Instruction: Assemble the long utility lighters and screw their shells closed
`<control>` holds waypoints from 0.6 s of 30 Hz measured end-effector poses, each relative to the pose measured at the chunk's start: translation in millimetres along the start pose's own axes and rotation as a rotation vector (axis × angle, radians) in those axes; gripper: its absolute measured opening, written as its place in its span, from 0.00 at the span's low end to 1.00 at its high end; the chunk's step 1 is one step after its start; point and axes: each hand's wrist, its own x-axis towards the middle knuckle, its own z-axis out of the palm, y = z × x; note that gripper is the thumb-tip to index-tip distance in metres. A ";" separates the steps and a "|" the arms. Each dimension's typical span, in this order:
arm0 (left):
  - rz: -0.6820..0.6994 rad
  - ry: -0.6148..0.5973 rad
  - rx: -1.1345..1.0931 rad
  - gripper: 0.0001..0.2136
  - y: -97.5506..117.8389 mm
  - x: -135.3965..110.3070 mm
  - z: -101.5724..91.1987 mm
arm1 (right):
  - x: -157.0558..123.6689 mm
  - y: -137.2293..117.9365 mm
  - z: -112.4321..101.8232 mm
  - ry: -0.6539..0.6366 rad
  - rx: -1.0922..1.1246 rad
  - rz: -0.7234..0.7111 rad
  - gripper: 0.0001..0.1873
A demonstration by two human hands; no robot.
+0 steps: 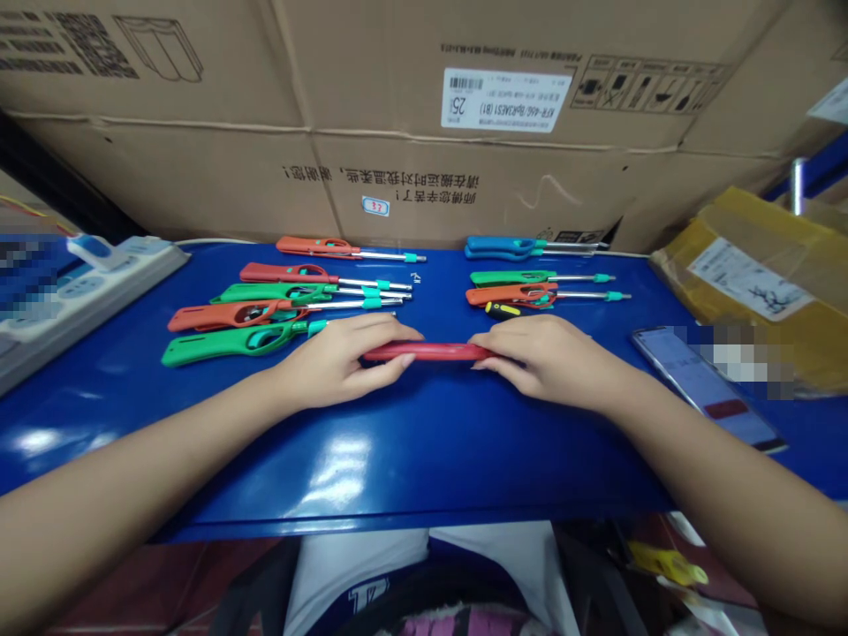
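A red lighter (441, 352), seen edge-on, is held level just above the blue table between both hands. My left hand (354, 358) is closed on its left end, thumb below and fingers on top. Pinched in my right hand (540, 358) is the other end, and any metal tube is hidden there. Left of and behind my left hand lie several long-nosed lighters, among them a green lighter (225, 344) and an orange lighter (225, 316). Behind my right hand are a blue lighter pair (500, 247), a green lighter (507, 277), an orange lighter (510, 296) and a yellow-black screwdriver handle (503, 310).
A large cardboard box (384, 97) walls off the back of the blue table (411, 459). At left is a white power strip (79, 291). On the right lie a phone (702, 384) and a yellow-taped parcel (755, 274).
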 end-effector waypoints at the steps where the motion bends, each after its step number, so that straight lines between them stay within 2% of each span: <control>1: 0.024 -0.028 0.004 0.14 1.0 -0.1 1.0 | 0.1 -1.6 0.4 -0.016 -0.013 -0.008 0.14; 4: 0.075 -0.082 0.033 0.15 3.1 -0.6 4.4 | 1.1 -6.3 0.8 -0.066 -0.043 0.015 0.15; 8: 0.051 -0.055 0.020 0.14 2.1 -1.3 6.5 | -0.1 -5.5 -2.4 -0.070 -0.095 0.089 0.13; 13: 0.026 0.085 0.031 0.12 0.0 -2.8 2.0 | -5.9 9.0 -14.6 0.011 -0.152 0.208 0.15; 18: -0.054 0.197 0.022 0.09 0.6 -1.7 -3.1 | -11.4 24.5 -31.7 -0.079 -0.226 0.295 0.08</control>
